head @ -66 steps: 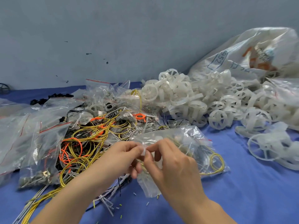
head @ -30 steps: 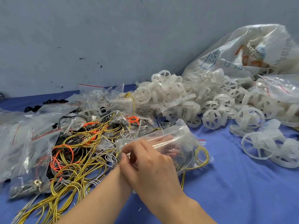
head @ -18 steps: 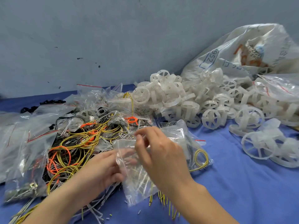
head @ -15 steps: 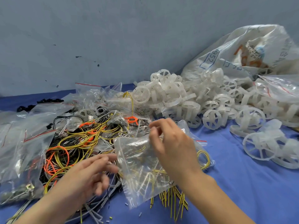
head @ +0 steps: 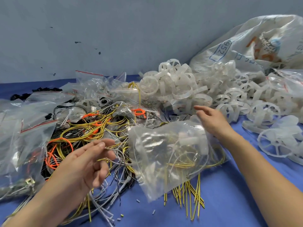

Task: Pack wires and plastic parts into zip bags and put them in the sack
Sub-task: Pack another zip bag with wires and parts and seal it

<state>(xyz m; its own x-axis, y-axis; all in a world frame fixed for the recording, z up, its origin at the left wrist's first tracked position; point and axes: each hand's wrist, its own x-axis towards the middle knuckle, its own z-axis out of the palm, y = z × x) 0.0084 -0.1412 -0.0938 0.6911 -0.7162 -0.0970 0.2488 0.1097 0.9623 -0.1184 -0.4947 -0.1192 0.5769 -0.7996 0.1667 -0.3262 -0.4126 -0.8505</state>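
A clear zip bag (head: 165,154) with yellow and white wires inside lies in the middle of the blue cloth, and several yellow wire ends stick out below it. My left hand (head: 88,163) hovers palm up just left of the bag, fingers relaxed, holding nothing. My right hand (head: 211,120) reaches over the bag's far right corner with straight fingers and grips nothing. A tangle of yellow, orange, black and white loose wires (head: 91,130) lies to the left. White plastic wheel parts (head: 183,89) are heaped behind. The white sack (head: 246,45) leans at the back right.
Several filled zip bags (head: 24,138) with red seal strips pile up on the left. More wheel parts (head: 278,145) lie at the right. Small black parts (head: 21,95) sit at the far left. A grey wall stands behind. Bare blue cloth (head: 232,190) shows at the front right.
My right hand let go of the zip bag and moved up toward the wheel parts. The bag dropped onto the cloth. My left hand opened and lifted palm up.
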